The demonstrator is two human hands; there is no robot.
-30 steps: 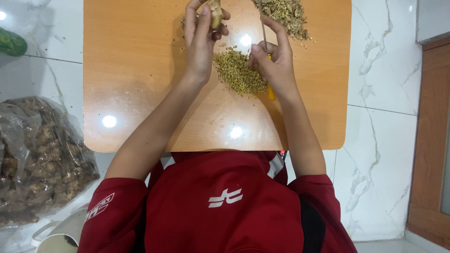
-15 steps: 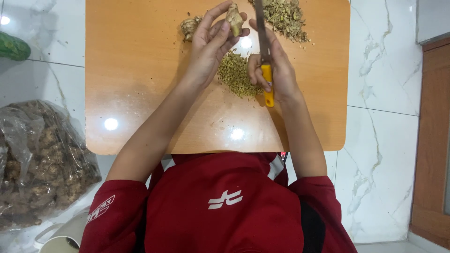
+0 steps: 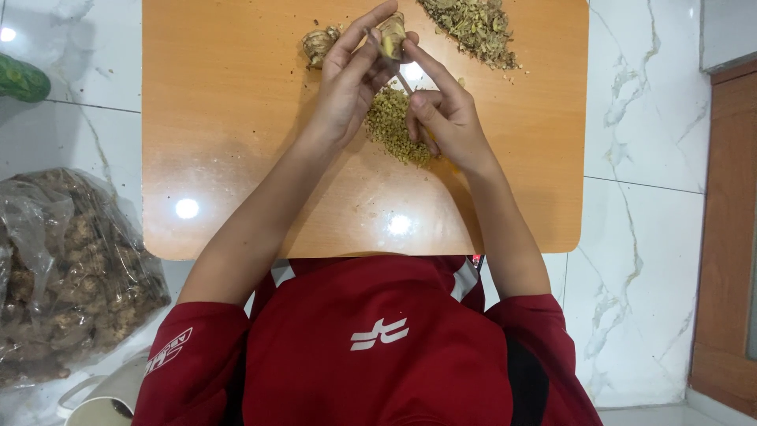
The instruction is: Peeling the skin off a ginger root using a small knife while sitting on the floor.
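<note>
Ginger root [image 3: 392, 33] sits at the top centre of the frame, pinched in the fingers of the left hand [image 3: 351, 79], while the right hand [image 3: 445, 122] grips a knife [image 3: 400, 72] whose blade now meets the root. Half a second ago the knife stood upright beside the root with its yellow handle showing; it has since tilted in, which suggests peeling is under way. Peelings [image 3: 398, 130] lie below the hands on the wooden board [image 3: 236, 142].

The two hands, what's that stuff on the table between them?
In the head view, a small heap of peelings lies on the wooden table between left hand and right hand.
</note>
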